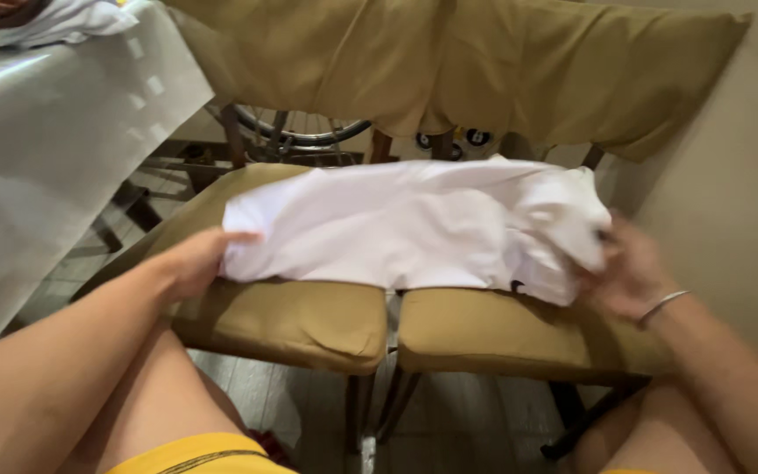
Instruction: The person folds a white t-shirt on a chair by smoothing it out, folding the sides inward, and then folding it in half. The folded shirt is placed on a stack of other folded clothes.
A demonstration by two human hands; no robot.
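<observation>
Hands, two, grip one white garment [414,228].

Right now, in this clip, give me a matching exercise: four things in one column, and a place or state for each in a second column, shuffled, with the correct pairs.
Things:
1. white garment
2. left hand
3. right hand
4. grey tablecloth

Places or states:
A. wears a thin bracelet at the wrist
B. hangs at the far left of the view
C. lies across two tan chair seats
D. grips the garment's left edge

Pairs: 1-C, 2-D, 3-A, 4-B
</observation>
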